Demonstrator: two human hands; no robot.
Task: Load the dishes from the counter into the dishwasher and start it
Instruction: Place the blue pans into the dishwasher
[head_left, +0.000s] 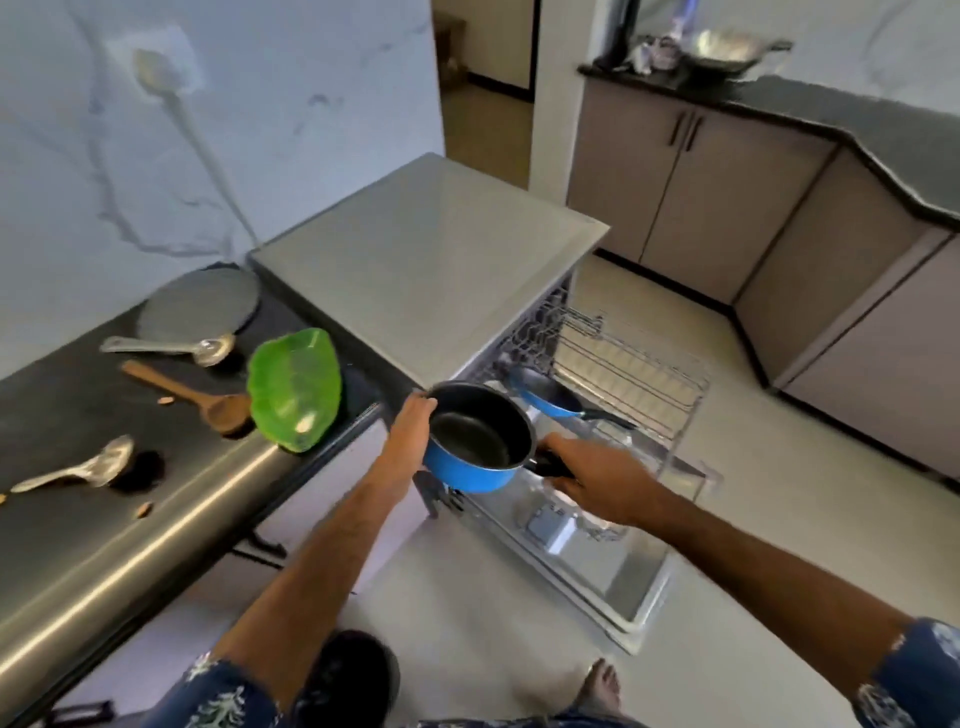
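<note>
Blue saucepan (480, 441) hangs above the open dishwasher door (587, 561), near the pulled-out rack (628, 374). Left hand (413, 426) grips its rim; right hand (592, 475) curls round the black handle (545, 464). Blue frying pan (545, 397) sits in the rack, green bowl (293, 389) left on the counter (78, 530).

Both hands held a blue saucepan (480, 441) over the open dishwasher's (426, 260) pulled-out rack (649, 384): left hand (410, 421) at its rim, right hand (597, 478) gripping the handle.
</note>
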